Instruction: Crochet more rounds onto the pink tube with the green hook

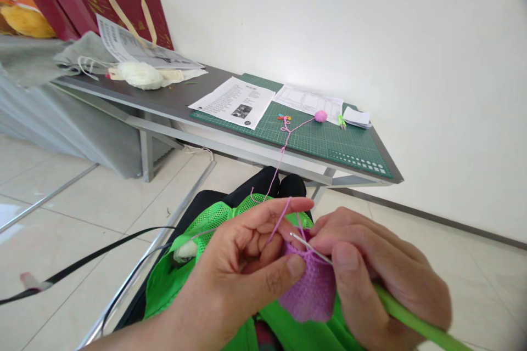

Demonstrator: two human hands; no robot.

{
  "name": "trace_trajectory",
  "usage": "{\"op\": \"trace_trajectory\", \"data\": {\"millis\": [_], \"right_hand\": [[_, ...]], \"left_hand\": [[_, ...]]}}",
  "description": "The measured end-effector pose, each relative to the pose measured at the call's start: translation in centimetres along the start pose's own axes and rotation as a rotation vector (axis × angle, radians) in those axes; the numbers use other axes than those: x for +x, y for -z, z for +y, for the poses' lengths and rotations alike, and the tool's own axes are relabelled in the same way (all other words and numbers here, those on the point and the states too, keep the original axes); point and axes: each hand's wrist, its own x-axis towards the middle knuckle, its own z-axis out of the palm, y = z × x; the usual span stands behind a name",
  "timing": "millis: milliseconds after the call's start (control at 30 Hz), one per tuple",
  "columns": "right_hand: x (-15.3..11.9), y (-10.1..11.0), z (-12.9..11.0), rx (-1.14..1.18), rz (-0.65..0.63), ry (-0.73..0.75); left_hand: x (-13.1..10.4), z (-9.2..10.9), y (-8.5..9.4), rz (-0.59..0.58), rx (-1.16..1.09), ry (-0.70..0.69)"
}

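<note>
My left hand (pixel 255 263) pinches the top edge of a pink crocheted piece (pixel 310 293) between thumb and fingers. A strand of pink yarn (pixel 284 213) loops over its raised index finger and runs down to the work. In my right hand (pixel 379 269) is a crochet hook (pixel 315 248) with a metal shaft and a green handle. The hook's tip points left, just above the edge of the piece, close to the yarn. My right fingertips also rest by the piece's right side. Both hands are over my lap, with bright green cloth below.
Ahead stands a grey table (pixel 164 96) with a green cutting mat (pixel 321 145), printed sheets (pixel 236 101), a small pink yarn ball (pixel 320 115) and green snips (pixel 341 122). White yarn (pixel 142 75) and a dark red bag (pixel 102 5) are at left. A black strap (pixel 90 260) crosses the lower left.
</note>
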Motion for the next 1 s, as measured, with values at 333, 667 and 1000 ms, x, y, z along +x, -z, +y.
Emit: {"op": "trace_trajectory", "data": {"millis": [333,667,1000], "right_hand": [[1.1,2.6,-0.1,0.076,-0.238,-0.007],[4.9,3.7,-2.1,-0.288,-0.312,0.363],[3.9,4.2,-1.9,-0.384,-0.314,0.404]], "left_hand": [[0.2,0.5,0.3,-0.091,0.023,0.022],[-0.1,0.5,-0.4,-0.079,-0.008,0.04],[0.0,0.2,-0.7,-0.085,0.062,0.034]]}}
